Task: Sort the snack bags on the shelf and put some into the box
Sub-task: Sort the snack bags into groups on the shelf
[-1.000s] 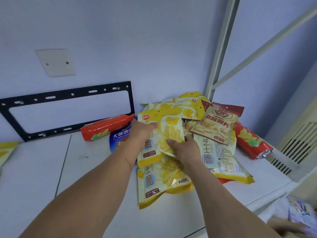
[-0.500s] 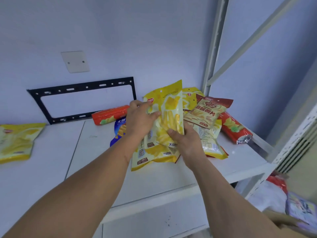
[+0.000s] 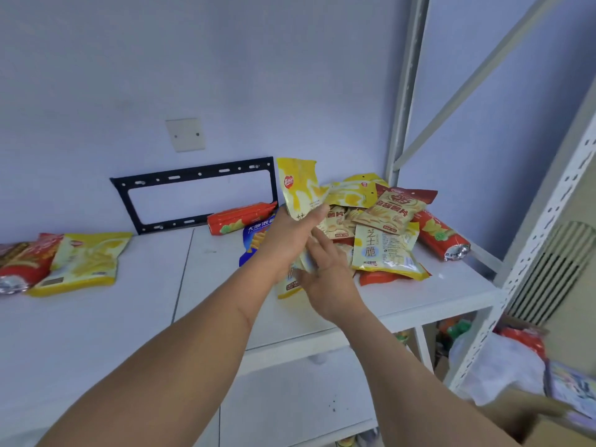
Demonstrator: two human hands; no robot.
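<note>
Yellow crinkly foil snack bags (image 3: 298, 191) pinched in your left hand (image 3: 287, 240); right hand (image 3: 325, 279) loosely open beneath. Slick bundle may fan, slip onto shelf (image 3: 403, 304) front edge.

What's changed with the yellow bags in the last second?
The left hand has lifted the yellow snack bags off the pile and now holds them upright above the shelf. The right hand, which gripped them a second ago, now only steadies their lower edge with looser fingers. The brown chip bag, the red tubes and the blue bag lie as before.
</note>
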